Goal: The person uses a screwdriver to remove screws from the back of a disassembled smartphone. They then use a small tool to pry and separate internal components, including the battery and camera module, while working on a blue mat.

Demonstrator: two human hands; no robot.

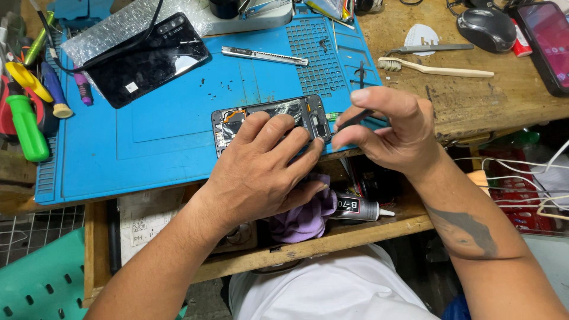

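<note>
An opened phone (296, 111) with its back off lies on a blue work mat (172, 136), its inner parts showing. My left hand (261, 172) rests on top of it and presses it down, fingers spread over the near half. My right hand (391, 130) pinches thin black tweezers (352, 121), whose tip touches the phone's right end. The removed black back cover (145, 59) lies on the mat at the upper left, beside a bubble-wrap sheet (130, 21).
A metal utility knife (264, 56) lies on the mat. A toothbrush (435, 69), a black mouse (487, 28) and another phone (548, 41) sit on the wooden bench at right. Screwdrivers (26, 127) lie at left. A glue tube (358, 207) and purple cloth (305, 216) sit on the lower shelf.
</note>
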